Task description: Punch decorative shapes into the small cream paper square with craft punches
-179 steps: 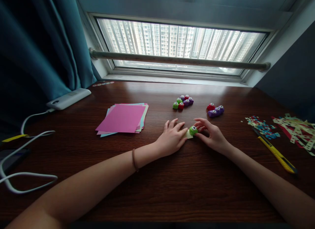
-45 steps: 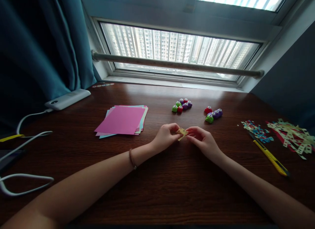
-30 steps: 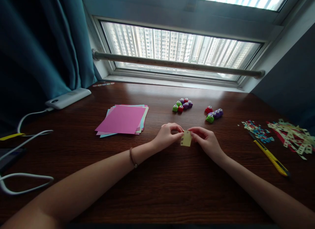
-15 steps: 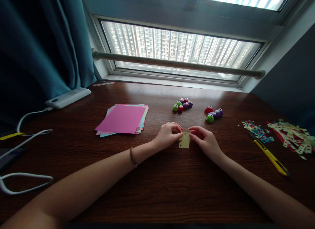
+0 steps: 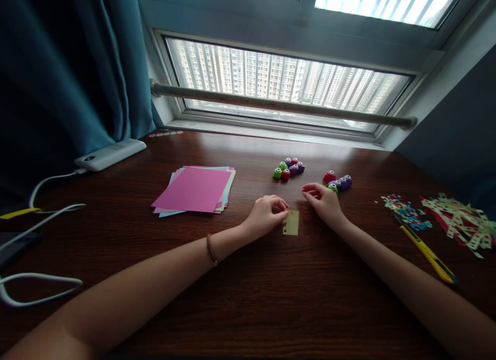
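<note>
Between the thumb and fingers of my left hand (image 5: 267,215) is the upper left corner of a small pale yellow piece of paper (image 5: 292,224). Small shapes are cut out along the paper's left side. My right hand (image 5: 323,202) is off the paper, up and to its right, with thumb and fingers slightly apart and nothing visible in them. Just behind it stands a group of small craft punches (image 5: 340,183) in red, purple and green, the green one partly hidden by the hand. A second group of craft punches (image 5: 289,169) stands farther back, left of it.
On the left lies a stack of coloured paper sheets (image 5: 191,188), pink on top. A white power bank (image 5: 110,154) with a cable is beyond. At right are small confetti pieces (image 5: 406,211), a yellow utility knife (image 5: 428,254) and a pile of punched strips (image 5: 461,220).
My right hand has let go of the yellow paper and moved up and to the right, toward the right group of punches. My left hand stays at the paper.
</note>
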`<control>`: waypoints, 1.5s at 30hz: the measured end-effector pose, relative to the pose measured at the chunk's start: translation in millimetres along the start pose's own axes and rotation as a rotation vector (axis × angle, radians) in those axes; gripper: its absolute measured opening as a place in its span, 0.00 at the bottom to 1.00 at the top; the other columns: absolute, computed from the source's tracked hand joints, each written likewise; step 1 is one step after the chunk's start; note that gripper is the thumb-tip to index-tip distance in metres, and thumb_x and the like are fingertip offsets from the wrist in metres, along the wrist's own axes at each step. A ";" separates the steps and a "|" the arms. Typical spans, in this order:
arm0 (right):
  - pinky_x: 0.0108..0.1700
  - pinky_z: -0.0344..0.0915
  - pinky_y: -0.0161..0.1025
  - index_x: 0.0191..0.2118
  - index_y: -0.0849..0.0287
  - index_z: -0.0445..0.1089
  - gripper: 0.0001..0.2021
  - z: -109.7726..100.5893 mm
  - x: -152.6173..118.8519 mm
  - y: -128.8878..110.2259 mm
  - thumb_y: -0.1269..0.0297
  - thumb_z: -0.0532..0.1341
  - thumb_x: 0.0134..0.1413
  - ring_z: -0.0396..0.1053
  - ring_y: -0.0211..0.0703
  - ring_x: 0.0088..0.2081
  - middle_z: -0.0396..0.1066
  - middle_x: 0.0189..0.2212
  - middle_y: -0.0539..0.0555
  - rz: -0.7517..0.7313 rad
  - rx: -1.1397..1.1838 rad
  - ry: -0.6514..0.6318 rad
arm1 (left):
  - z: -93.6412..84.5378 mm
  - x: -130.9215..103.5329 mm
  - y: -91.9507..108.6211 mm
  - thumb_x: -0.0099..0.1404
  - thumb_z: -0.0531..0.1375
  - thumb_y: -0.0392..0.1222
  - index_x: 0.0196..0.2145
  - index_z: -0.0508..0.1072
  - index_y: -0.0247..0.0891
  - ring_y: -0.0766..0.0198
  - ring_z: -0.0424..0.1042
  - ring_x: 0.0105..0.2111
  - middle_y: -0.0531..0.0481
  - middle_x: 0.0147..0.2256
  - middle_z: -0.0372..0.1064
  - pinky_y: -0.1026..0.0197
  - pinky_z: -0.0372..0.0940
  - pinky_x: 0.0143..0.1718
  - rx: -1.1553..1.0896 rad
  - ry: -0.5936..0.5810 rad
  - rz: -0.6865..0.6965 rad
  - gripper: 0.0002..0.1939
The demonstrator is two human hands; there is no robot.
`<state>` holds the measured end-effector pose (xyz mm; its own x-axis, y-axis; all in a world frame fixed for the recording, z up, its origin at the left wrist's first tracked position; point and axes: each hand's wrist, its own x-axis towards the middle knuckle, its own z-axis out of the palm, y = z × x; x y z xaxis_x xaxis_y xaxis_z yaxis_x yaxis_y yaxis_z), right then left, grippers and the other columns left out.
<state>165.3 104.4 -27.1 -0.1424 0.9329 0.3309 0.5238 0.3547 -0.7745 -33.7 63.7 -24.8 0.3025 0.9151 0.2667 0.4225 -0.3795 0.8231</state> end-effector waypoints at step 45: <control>0.22 0.62 0.29 0.44 0.62 0.65 0.20 -8.8 -40.1 -34.1 0.58 0.65 0.45 0.65 0.33 0.22 0.68 0.22 0.49 0.319 0.577 -0.208 | 1.4 1.7 5.6 0.51 0.59 0.39 0.22 0.71 0.36 0.62 0.70 0.35 0.51 0.32 0.73 0.64 0.62 0.40 -0.157 0.013 -0.197 0.05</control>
<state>160.6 54.3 -9.3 -0.2437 0.9695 -0.0261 0.0439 -0.0158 -0.9989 -29.5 62.9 -20.4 0.2159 0.9714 0.0987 0.3342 -0.1685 0.9273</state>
